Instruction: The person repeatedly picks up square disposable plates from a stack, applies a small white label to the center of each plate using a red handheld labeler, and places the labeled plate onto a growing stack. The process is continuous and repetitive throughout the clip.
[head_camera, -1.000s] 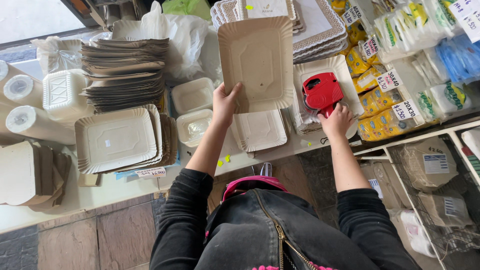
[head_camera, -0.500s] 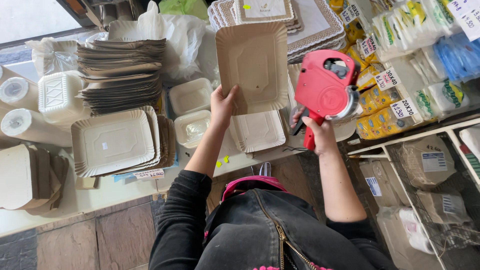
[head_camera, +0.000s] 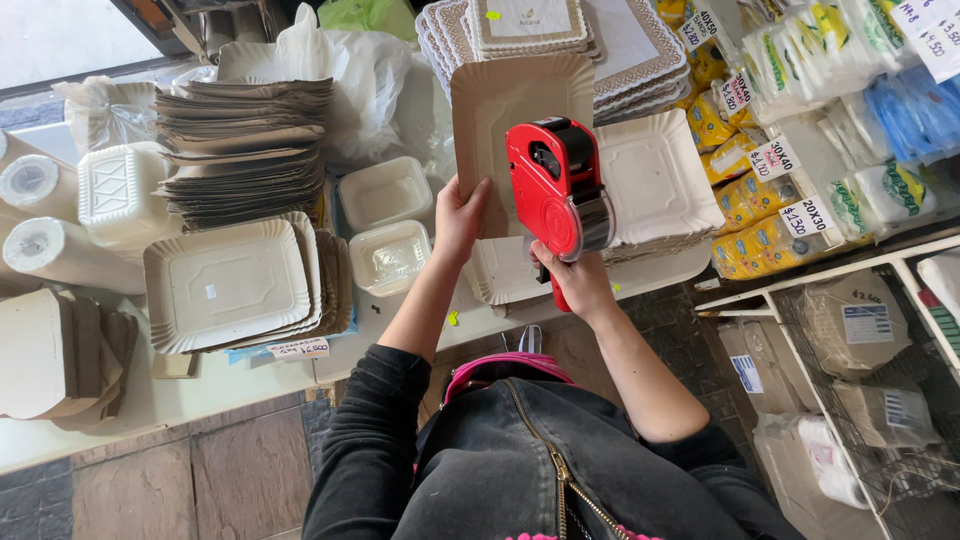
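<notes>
Cardboard tray (head_camera: 510, 120), plain brown, rectangular with a scalloped rim and a shallow pressed well, stands nearly upright in front of me above the tabletop (head_camera: 150, 400); my left hand (head_camera: 458, 222) grips its lower left edge, fingers closed around the rim. My right hand (head_camera: 578, 282) is wrapped tight around the handle of a red plastic label gun (head_camera: 550, 185), whose black-topped head and grey roller side sit just in front of the tray's right half; I cannot tell whether it touches the tray.

Below and left of the tray sit two clear plastic containers (head_camera: 385, 225), square with rounded corners, one behind the other, with nothing that I can make out inside. Farther left lies a stack of pale trays (head_camera: 225, 285), the same moulded shape, nested flat. Behind it rises a tall pile of brown trays (head_camera: 245, 145), their thin edges layered and slightly fanned. A white foam box (head_camera: 115, 195) with a ribbed lid stands beside white rolls (head_camera: 40, 215) at the far left. To the right of the label gun rests another stack of whitish trays (head_camera: 655, 185), and beyond it yellow packets (head_camera: 745, 205) on the shelf.
</notes>
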